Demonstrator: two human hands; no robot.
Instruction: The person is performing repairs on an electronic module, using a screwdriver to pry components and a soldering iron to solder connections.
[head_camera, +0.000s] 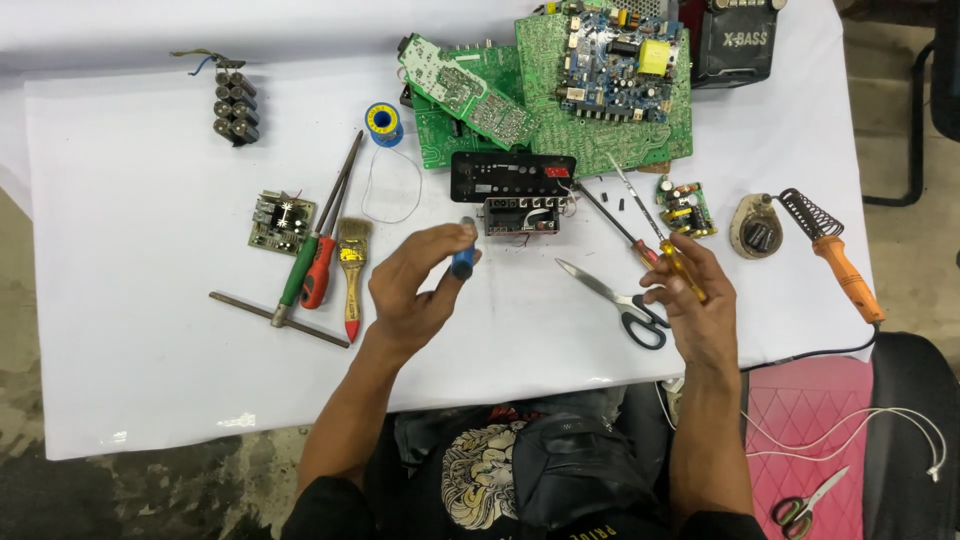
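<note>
On the table, the circuit boards lie at the far edge, with the solder spool to their left and the soldering iron well to the right. Nearer — the scissors lie between the hands, left hand and right hand. The paintbrush and screwdrivers rest side by side left of them — the battery pack far behind.

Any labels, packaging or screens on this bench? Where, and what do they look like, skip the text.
Black speaker box: top right table edge, boxy, pale lettering on its face.
Black panel module: table centre, below the green boards, long rectangle with a small red display window.
No packages or signs visible.
</note>
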